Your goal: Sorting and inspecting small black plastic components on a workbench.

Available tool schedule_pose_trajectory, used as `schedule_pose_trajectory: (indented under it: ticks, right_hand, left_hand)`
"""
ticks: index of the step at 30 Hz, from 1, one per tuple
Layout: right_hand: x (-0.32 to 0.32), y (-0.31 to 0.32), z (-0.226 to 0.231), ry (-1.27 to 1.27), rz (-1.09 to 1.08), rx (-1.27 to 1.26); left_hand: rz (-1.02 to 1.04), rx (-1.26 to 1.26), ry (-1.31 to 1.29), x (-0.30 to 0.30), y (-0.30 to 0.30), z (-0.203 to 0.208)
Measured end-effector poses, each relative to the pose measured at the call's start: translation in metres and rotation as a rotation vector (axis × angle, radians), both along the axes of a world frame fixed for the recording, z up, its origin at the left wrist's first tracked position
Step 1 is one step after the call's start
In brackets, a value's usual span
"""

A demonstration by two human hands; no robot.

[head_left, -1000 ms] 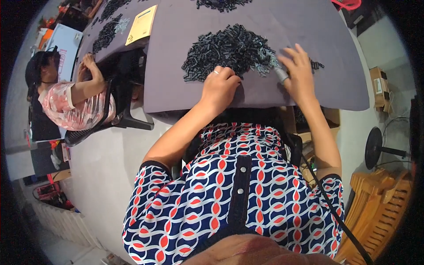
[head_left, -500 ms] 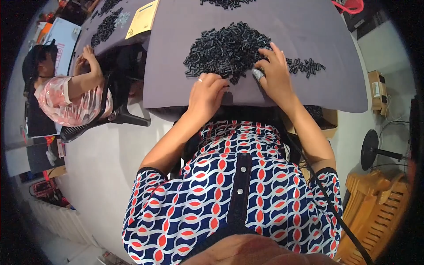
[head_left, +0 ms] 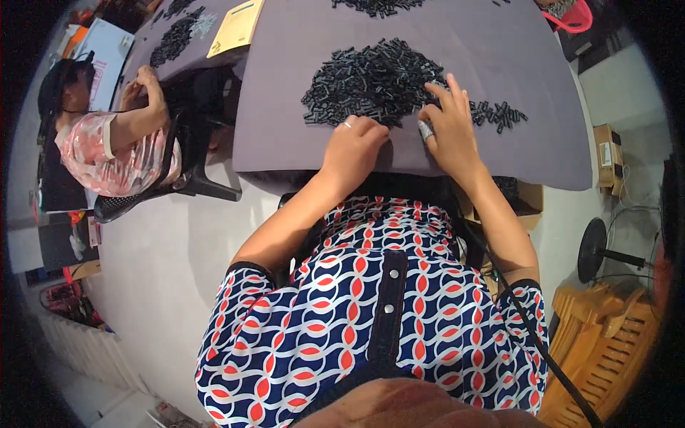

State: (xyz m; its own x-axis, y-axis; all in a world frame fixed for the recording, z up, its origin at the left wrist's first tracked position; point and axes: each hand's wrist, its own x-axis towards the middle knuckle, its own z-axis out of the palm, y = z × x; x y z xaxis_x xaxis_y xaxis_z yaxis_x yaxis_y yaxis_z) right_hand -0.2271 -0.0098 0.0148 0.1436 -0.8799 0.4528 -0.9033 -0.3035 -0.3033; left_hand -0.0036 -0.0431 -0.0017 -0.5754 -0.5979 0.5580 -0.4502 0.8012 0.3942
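Observation:
A big heap of small black tube-like pieces [head_left: 371,82] lies on the grey cloth-covered table [head_left: 275,107]. My left hand [head_left: 353,148] rests at the heap's near edge, its fingers drawn together and pointing right. Whatever is between those fingertips, if anything, is hidden. On the heap's right side my right hand [head_left: 451,135] has its fingers spread, fingertips by the outer pieces. A silvery wrap [head_left: 426,129] covers part of its thumb. Just right of that hand lies a smaller group of black pieces [head_left: 501,115].
Farther back is another black heap [head_left: 376,6]. A yellow envelope [head_left: 235,28] lies at the table's far left. To the left, a person [head_left: 114,143] sits on a black chair at another table with dark piles [head_left: 173,44]. An open carton [head_left: 528,203] stands below the table's right side.
My left hand has shifted right along the near edge of the heap. My right hand has moved slightly right, with its fingers more spread. The whole view has shifted a little.

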Motion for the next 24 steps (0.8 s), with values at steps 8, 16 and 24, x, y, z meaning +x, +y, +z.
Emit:
schedule_pose_trajectory:
  ticks: [8, 16, 24]
  right_hand:
    - [0.002, -0.014, -0.008, -0.010, -0.021, -0.054]
    - [0.005, -0.020, -0.006, -0.064, -0.052, -0.015]
    - [0.008, -0.018, -0.005, 0.011, -0.042, -0.022]
  left_hand:
    - [0.098, -0.017, -0.098, 0.001, -0.027, 0.008]
    - [0.061, -0.030, -0.099, -0.007, -0.035, 0.010]
    - [0.074, 0.033, 0.023, 0.009, -0.030, 0.012]
